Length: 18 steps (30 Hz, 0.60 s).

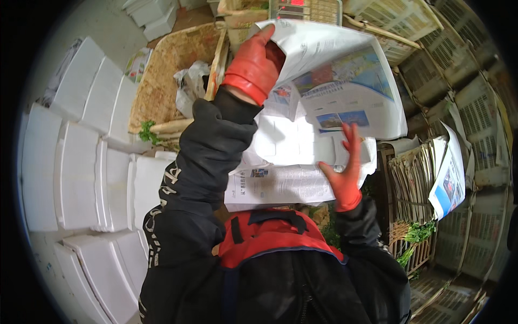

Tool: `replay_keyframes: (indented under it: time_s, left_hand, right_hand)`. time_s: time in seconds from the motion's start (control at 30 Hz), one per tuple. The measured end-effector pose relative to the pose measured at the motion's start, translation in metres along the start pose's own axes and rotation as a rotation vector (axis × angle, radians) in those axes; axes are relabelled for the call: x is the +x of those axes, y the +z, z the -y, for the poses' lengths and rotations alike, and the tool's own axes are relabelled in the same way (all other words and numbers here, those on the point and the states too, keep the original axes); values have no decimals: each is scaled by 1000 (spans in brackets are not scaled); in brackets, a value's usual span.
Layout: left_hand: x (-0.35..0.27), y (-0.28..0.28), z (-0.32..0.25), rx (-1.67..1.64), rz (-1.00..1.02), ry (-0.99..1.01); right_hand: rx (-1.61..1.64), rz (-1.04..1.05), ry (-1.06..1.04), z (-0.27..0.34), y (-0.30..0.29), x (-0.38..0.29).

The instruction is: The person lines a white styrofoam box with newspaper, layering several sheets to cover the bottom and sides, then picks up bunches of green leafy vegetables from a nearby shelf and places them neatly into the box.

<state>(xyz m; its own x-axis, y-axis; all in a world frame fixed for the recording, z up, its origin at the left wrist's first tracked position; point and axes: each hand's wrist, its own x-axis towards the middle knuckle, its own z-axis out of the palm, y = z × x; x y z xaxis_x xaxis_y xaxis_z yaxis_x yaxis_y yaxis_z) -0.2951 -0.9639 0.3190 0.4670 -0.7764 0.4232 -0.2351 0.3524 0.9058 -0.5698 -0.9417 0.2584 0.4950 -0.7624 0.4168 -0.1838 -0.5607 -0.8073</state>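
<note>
My left hand (pixel 259 65), in a red rubber glove, grips the upper left edge of a raised newspaper sheet (pixel 344 73). Its thumb and fingers are closed over the paper. My right hand (pixel 346 168), gloved in the same red, has its fingers spread and holds nothing; it is slightly blurred, over the right side of a white foam box (pixel 279 141). Newspaper lines the inside of the box, and another sheet (pixel 283 186) hangs over its near rim. Part of the white box bottom shows between the sheets.
White foam boxes (pixel 81 174) are stacked at the left. Beyond my left arm stands a stained plastic crate (pixel 166 77) with a plastic bag (pixel 192 85) inside. A stack of folded newspapers (pixel 412 182) and leafy greens (pixel 419 235) lie at the right, near stacked plastic crates (pixel 477 125).
</note>
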Motion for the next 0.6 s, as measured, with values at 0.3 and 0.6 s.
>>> replay_keyframes:
  time_s: [0.3,0.6]
  left_hand:
    - [32,79,-94,-1509,-31,-138]
    - [45,13,-29,-1216,-17,-119]
  right_hand:
    - [391,-133,-103,35,98,61]
    - [75,-318,-120,13,144,83]
